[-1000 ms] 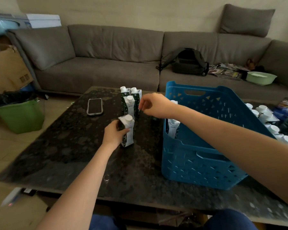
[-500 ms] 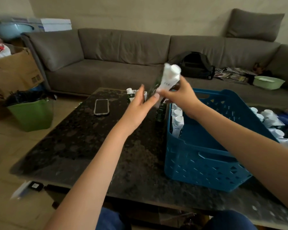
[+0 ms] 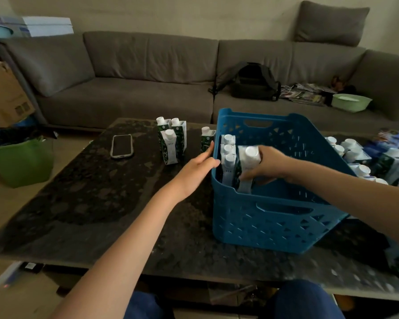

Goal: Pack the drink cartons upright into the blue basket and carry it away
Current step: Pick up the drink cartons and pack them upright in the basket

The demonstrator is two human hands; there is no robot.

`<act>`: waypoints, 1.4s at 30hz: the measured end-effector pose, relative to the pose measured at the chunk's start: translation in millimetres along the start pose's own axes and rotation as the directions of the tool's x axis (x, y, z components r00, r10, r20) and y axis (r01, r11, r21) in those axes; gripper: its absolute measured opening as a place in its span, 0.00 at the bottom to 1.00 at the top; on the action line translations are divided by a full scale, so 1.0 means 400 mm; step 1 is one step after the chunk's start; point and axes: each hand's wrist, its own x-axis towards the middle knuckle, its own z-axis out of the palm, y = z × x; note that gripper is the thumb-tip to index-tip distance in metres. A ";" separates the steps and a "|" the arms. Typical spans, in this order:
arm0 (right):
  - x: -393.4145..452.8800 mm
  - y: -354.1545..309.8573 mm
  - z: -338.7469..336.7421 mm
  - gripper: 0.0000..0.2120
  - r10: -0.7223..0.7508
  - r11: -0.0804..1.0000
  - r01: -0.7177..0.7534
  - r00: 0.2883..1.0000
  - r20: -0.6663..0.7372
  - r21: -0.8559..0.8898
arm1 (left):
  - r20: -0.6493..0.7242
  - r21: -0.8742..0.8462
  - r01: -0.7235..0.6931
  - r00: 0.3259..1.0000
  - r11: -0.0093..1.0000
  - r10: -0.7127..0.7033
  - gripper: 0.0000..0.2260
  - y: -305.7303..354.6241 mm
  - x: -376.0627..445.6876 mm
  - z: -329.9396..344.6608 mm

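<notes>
A blue basket [image 3: 270,222] stands on the dark table, right of centre. Three white-capped cartons [image 3: 227,155] stand upright along its left wall. My right hand [image 3: 266,164] grips another carton [image 3: 247,166] and holds it upright inside the basket beside that row. My left hand [image 3: 197,168] lies flat with straight fingers against the basket's left rim. Three cartons [image 3: 171,143] stand in a group on the table left of the basket, and a single carton [image 3: 206,138] stands just outside its far left corner. Several more cartons [image 3: 364,162] crowd the table right of the basket.
A phone [image 3: 122,146] lies on the table left of the cartons. A grey sofa with a black backpack [image 3: 253,81], magazines and a green bowl [image 3: 351,102] runs behind. A green bin [image 3: 19,162] and a cardboard box [image 3: 5,95] stand on the floor at left.
My right hand took the carton from my left hand, carried it over the rim and lowered it into the basket. My left hand let go and moved to the basket's left rim.
</notes>
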 end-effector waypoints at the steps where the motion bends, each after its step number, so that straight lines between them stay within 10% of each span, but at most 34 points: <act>1: 0.008 0.003 0.022 0.25 0.032 0.999 -0.032 0.999 0.021 0.018 | 0.006 0.014 0.000 1.000 1.000 0.000 0.28 -0.001 0.002 -0.003; 34: 0.105 0.047 0.152 0.27 0.102 0.973 -0.083 0.992 0.080 -0.214 | 0.010 -0.082 -0.057 0.998 0.995 0.058 0.35 -0.043 0.026 0.006; 42: 0.079 0.007 0.079 0.07 0.227 0.926 -0.180 0.968 0.109 -0.333 | 0.042 -0.051 -0.020 0.999 0.999 0.022 0.25 -0.018 0.007 -0.014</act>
